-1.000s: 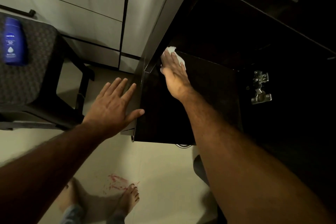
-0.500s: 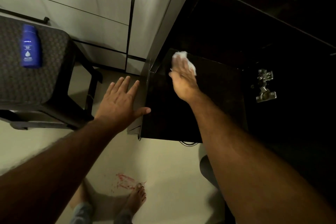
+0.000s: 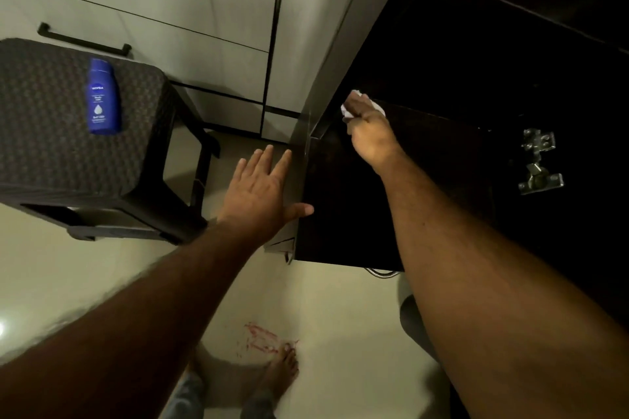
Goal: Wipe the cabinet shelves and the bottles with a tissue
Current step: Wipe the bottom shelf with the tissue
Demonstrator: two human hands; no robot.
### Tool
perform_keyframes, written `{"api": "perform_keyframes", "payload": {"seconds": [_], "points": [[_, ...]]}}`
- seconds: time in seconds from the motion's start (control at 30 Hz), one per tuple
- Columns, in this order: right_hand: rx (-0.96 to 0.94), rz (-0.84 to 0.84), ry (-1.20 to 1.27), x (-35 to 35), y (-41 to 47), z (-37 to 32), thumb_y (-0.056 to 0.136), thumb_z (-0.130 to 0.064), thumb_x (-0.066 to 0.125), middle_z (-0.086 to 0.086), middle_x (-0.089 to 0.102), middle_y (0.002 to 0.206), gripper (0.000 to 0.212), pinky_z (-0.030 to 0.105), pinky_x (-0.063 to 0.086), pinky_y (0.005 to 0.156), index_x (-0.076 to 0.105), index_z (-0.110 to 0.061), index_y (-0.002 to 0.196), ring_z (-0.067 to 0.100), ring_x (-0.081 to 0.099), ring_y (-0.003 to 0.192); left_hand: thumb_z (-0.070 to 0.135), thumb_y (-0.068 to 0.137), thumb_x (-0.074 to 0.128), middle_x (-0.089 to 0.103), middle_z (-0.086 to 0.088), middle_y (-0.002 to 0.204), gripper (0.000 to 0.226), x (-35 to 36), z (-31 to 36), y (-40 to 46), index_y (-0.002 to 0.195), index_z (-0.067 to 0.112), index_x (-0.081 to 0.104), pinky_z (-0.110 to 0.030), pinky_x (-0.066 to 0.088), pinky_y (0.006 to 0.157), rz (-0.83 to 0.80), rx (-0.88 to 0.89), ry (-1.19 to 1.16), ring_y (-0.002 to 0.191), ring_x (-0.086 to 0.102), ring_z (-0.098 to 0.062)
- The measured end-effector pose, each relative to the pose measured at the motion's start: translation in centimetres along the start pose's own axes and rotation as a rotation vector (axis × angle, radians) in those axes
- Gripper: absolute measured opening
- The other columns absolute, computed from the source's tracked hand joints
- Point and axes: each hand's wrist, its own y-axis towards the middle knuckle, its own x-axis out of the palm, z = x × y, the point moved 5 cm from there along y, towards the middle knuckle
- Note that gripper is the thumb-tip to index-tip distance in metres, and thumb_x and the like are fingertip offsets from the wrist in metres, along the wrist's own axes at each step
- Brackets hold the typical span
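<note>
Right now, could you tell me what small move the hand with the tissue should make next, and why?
Probably drag the tissue toward the shelf's near edge. The right hand presses it at the far left corner of the dark shelf, so the nearer surface seems unwiped. The left hand braces the cabinet side.

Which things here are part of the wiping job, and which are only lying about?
Job: tissue under right hand; dark shelf; blue bottle; left hand on cabinet side.
Lying about: stool; hinge; red floor marks.
</note>
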Motion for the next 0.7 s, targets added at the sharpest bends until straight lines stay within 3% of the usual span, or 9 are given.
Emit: {"api": "perform_keyframes", "payload": {"seconds": [0.07,0.1,0.13,0.2,0.3,0.4,0.5,0.57,0.7], "points": [[0.041,-0.003,0.03,0.6,0.1,-0.3,0.095,-0.005,0.046,-0.004,0.045,0.139,0.044,0.004,0.033,0.097,0.054,-0.011,0.137,0.02,0.037,0.137,0.074,0.08,0.044,-0.008,-0.008,0.162,0.102,0.2,0.0,0.0,0.153,0.025,-0.008,-0.04,-0.006,0.118,-0.003,-0.01,-0.017,0.149,-0.009,-0.023],[0.043,-0.025,0.019,1.0,0.3,-0.4,0.096,-0.002,0.044,0.004,0.049,0.14,0.041,0.008,0.041,0.095,0.054,-0.006,0.136,0.022,0.044,0.132,0.074,0.08,0.045,-0.008,-0.008,0.162,0.102,0.2,0.0,0.0,0.153,0.025,-0.008,-0.04,-0.006,0.117,-0.001,-0.013,-0.021,0.149,-0.009,-0.024],[0.04,-0.051,0.003,1.3,0.4,-0.6,0.096,0.0,0.043,0.011,0.049,0.143,0.04,0.02,0.044,0.102,0.056,-0.005,0.133,0.025,0.047,0.13,0.073,0.08,0.046,-0.008,-0.008,0.162,0.102,0.2,-0.1,0.1,0.153,0.025,-0.008,-0.04,-0.006,0.117,-0.002,-0.014,-0.026,0.149,-0.008,-0.024],[0.049,-0.081,-0.054,1.4,0.3,-0.6,0.093,0.003,0.042,0.013,0.045,0.147,0.043,0.035,0.04,0.111,0.059,-0.009,0.13,0.027,0.046,0.133,0.072,0.081,0.048,-0.008,-0.009,0.162,0.103,0.1,0.0,0.2,0.153,0.025,-0.008,-0.041,-0.005,0.118,-0.013,-0.008,-0.032,0.149,-0.008,-0.025],[0.077,-0.066,-0.062,1.0,-0.2,-0.9,0.094,0.002,0.041,0.017,0.046,0.146,0.043,0.023,0.041,0.103,0.051,-0.001,0.136,0.027,0.045,0.133,0.073,0.08,0.05,-0.008,-0.009,0.162,0.105,0.0,0.0,0.4,0.153,0.025,-0.009,-0.041,-0.004,0.118,-0.021,-0.018,-0.013,0.149,-0.008,-0.025],[-0.003,-0.024,-0.174,1.0,-1.6,-1.7,0.096,0.001,0.039,0.02,0.038,0.149,0.043,0.037,0.028,0.114,0.047,0.002,0.139,0.033,0.034,0.139,0.074,0.077,0.052,-0.007,-0.01,0.162,0.109,-0.2,-0.1,0.5,0.153,0.025,-0.009,-0.043,-0.002,0.12,-0.024,-0.043,-0.008,0.149,-0.007,-0.026],[-0.075,-0.022,-0.262,2.0,-4.8,-1.1,0.098,0.002,0.036,0.004,0.015,0.162,0.052,0.044,0.012,0.122,0.04,-0.015,0.147,0.028,0.008,0.149,0.075,0.075,0.054,-0.005,-0.011,0.162,0.113,-0.6,0.1,0.6,0.153,0.024,-0.009,-0.045,-0.001,0.12,-0.011,-0.071,0.024,0.149,-0.005,-0.028],[-0.109,-0.021,-0.283,2.3,-7.9,-0.4,0.098,0.003,0.036,-0.004,0.008,0.163,0.059,0.042,0.006,0.121,0.035,-0.025,0.149,0.022,-0.002,0.15,0.075,0.074,0.055,-0.004,-0.012,0.162,0.115,-0.7,0.1,0.7,0.153,0.023,-0.01,-0.045,-0.001,0.12,-0.015,-0.092,0.037,0.149,-0.005,-0.028],[-0.27,-0.228,-0.357,2.6,-13.0,0.4,0.093,0.008,0.037,-0.011,0.012,0.161,0.066,0.03,0.0,0.12,0.036,-0.029,0.148,-0.003,-0.007,0.138,0.076,0.072,0.057,-0.002,-0.014,0.162,0.119,-0.7,0.1,0.6,0.152,0.022,-0.013,-0.046,0.003,0.121,-0.01,-0.13,0.027,0.149,-0.002,-0.029]]}}
